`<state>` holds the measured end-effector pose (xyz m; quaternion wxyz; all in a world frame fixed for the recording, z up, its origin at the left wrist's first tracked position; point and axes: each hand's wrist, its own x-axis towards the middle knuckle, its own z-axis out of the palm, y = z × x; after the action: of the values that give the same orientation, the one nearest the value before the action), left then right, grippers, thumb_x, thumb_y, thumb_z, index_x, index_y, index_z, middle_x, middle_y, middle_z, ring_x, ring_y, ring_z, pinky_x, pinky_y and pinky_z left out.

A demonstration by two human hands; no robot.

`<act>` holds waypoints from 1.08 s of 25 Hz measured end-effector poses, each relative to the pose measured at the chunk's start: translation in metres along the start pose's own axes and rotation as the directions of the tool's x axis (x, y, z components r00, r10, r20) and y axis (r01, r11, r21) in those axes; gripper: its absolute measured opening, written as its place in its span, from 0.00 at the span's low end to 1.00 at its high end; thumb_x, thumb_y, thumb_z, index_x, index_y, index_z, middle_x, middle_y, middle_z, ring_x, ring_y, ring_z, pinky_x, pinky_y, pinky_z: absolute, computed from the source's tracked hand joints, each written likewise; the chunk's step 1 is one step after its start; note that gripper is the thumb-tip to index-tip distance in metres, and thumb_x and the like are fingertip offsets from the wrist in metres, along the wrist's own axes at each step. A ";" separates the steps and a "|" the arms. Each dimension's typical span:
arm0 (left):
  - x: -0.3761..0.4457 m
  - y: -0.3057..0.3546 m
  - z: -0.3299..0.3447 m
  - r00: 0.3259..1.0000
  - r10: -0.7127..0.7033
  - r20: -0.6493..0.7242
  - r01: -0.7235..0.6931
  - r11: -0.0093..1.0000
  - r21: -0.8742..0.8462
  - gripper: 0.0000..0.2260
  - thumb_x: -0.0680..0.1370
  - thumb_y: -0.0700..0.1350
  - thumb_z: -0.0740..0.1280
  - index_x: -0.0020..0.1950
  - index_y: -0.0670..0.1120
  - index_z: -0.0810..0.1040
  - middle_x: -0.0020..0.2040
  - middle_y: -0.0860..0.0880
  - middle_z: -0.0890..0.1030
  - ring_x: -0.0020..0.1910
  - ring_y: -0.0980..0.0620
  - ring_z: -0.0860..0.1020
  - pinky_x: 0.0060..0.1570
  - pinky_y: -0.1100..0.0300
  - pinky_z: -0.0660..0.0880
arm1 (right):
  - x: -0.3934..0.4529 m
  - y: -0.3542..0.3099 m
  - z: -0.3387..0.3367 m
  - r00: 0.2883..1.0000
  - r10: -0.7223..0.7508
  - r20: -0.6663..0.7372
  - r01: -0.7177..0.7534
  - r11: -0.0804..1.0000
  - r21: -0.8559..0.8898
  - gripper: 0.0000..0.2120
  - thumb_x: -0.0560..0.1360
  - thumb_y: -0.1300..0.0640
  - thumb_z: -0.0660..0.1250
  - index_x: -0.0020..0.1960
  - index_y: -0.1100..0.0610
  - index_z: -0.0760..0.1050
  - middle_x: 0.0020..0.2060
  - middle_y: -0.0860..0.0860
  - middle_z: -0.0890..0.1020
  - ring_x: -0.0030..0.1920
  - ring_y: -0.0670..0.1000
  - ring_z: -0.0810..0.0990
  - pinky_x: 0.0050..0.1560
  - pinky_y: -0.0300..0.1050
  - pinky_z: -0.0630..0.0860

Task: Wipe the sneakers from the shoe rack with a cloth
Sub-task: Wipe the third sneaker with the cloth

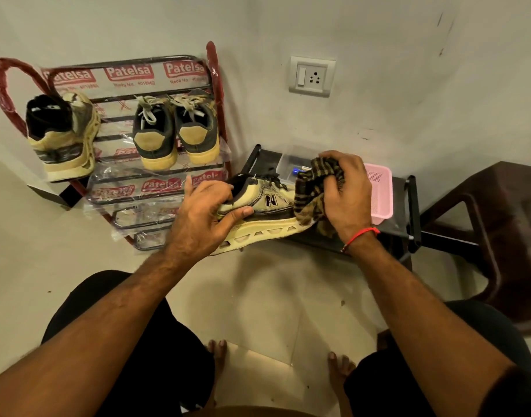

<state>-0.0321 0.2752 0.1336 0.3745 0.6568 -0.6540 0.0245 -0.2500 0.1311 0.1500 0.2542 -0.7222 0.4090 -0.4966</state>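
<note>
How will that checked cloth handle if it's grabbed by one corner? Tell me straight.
Probably floppy: the checked cloth bunches in folds where the right hand has its grip on it. Likely light, since its loose end drapes over the sneaker's toe. It should not slip much; the weave looks coarse.

A home, likely an entry corner: a red metal shoe rack point(116, 139) with worn sneakers leans against a plain painted wall. Right of the rack sit a wall socket point(312, 76), a low black stand point(408, 206) holding a pink basket point(380, 191), and a brown plastic chair point(505, 236) on the tiled floor point(273, 296).
</note>
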 end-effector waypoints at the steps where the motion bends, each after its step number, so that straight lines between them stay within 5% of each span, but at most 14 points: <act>1: 0.002 0.000 -0.003 1.000 0.009 0.010 -0.009 0.997 0.072 0.17 0.78 0.59 0.66 0.44 0.45 0.75 0.45 0.49 0.80 0.51 0.50 0.77 0.75 0.35 0.59 | -0.002 -0.005 0.006 0.999 0.035 0.023 -0.037 0.994 0.106 0.18 0.73 0.66 0.60 0.59 0.58 0.80 0.56 0.54 0.80 0.57 0.48 0.77 0.61 0.32 0.70; 3: 0.004 0.002 -0.011 0.998 0.000 0.057 -0.009 0.987 0.157 0.17 0.79 0.63 0.63 0.44 0.48 0.71 0.41 0.51 0.77 0.43 0.52 0.75 0.74 0.41 0.63 | -0.005 -0.011 0.017 0.971 0.206 0.120 -0.237 0.897 0.374 0.17 0.76 0.63 0.60 0.59 0.54 0.81 0.57 0.53 0.82 0.59 0.50 0.80 0.64 0.47 0.76; 5: 0.007 0.009 -0.019 0.988 -0.087 0.124 0.060 0.977 0.206 0.22 0.79 0.67 0.58 0.46 0.48 0.72 0.41 0.50 0.77 0.42 0.51 0.73 0.56 0.49 0.74 | -0.004 -0.011 0.024 0.908 0.362 0.209 -0.415 0.716 0.562 0.13 0.79 0.61 0.62 0.60 0.53 0.80 0.57 0.54 0.83 0.60 0.54 0.81 0.62 0.56 0.78; 7: 0.012 0.020 -0.030 0.968 -0.184 0.172 0.134 0.955 0.265 0.23 0.79 0.68 0.56 0.49 0.49 0.75 0.43 0.51 0.77 0.44 0.50 0.73 0.43 0.53 0.69 | 0.000 -0.008 0.030 0.828 0.488 0.277 -0.534 0.532 0.657 0.12 0.80 0.57 0.65 0.62 0.55 0.79 0.57 0.57 0.83 0.58 0.58 0.82 0.58 0.59 0.79; 9: 0.018 0.028 -0.045 0.935 -0.253 0.248 0.185 0.946 0.266 0.18 0.80 0.64 0.59 0.51 0.49 0.76 0.45 0.52 0.76 0.48 0.51 0.72 0.45 0.53 0.68 | 0.003 -0.011 0.033 0.738 0.564 0.369 -0.621 0.355 0.699 0.14 0.80 0.56 0.65 0.63 0.59 0.76 0.52 0.60 0.83 0.49 0.60 0.84 0.49 0.57 0.81; 12: 0.017 0.031 -0.077 0.822 -0.409 0.396 0.327 0.909 0.258 0.14 0.76 0.58 0.66 0.56 0.50 0.76 0.52 0.52 0.77 0.56 0.50 0.71 0.52 0.51 0.72 | 0.005 -0.032 0.035 0.595 0.531 0.604 -0.762 0.135 0.633 0.14 0.80 0.54 0.61 0.55 0.62 0.80 0.44 0.59 0.83 0.37 0.55 0.82 0.39 0.46 0.79; 15: 0.000 0.030 -0.107 0.700 -0.527 0.481 0.517 0.839 0.168 0.16 0.77 0.49 0.74 0.62 0.56 0.74 0.52 0.59 0.74 0.56 0.55 0.73 0.52 0.60 0.72 | 0.002 -0.054 0.042 0.528 0.354 0.772 -0.826 0.004 0.563 0.15 0.77 0.60 0.57 0.47 0.63 0.82 0.44 0.59 0.84 0.43 0.57 0.83 0.49 0.50 0.80; 18: -0.022 0.026 -0.138 0.786 -0.527 0.322 0.477 0.849 0.227 0.20 0.75 0.51 0.75 0.66 0.55 0.77 0.57 0.58 0.77 0.59 0.55 0.74 0.57 0.55 0.76 | -0.003 -0.071 0.060 0.556 0.240 0.796 -0.816 -0.027 0.578 0.14 0.76 0.70 0.59 0.57 0.61 0.77 0.54 0.62 0.82 0.54 0.59 0.82 0.59 0.58 0.79; 20: -0.034 0.027 -0.160 0.846 -0.507 0.163 0.425 0.827 0.369 0.20 0.74 0.55 0.75 0.65 0.57 0.77 0.61 0.58 0.77 0.61 0.54 0.72 0.56 0.49 0.77 | -0.007 -0.080 0.073 0.598 0.270 0.754 -0.781 -0.014 0.625 0.18 0.77 0.71 0.63 0.63 0.56 0.74 0.56 0.61 0.83 0.55 0.58 0.83 0.57 0.57 0.80; 23: -0.045 0.030 -0.186 0.906 -0.404 -0.128 0.410 0.760 0.504 0.20 0.73 0.56 0.75 0.64 0.55 0.80 0.59 0.56 0.80 0.58 0.52 0.75 0.46 0.54 0.76 | -0.014 -0.088 0.096 0.633 0.313 0.708 -0.768 0.134 0.627 0.20 0.78 0.66 0.65 0.67 0.49 0.73 0.56 0.58 0.84 0.53 0.56 0.84 0.51 0.53 0.83; 27: -0.037 -0.001 -0.194 0.914 -0.227 -0.337 0.395 0.689 0.608 0.16 0.73 0.52 0.77 0.59 0.50 0.83 0.51 0.51 0.82 0.48 0.47 0.79 0.37 0.55 0.75 | -0.027 -0.105 0.127 0.625 0.281 0.728 -0.781 0.227 0.582 0.22 0.79 0.66 0.65 0.69 0.47 0.72 0.55 0.56 0.85 0.53 0.55 0.85 0.44 0.49 0.83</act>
<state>0.0526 0.4077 0.2529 0.1891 0.8404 -0.4309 0.2687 -0.1019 0.2049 0.1697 0.8342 -0.3838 0.2467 -0.3097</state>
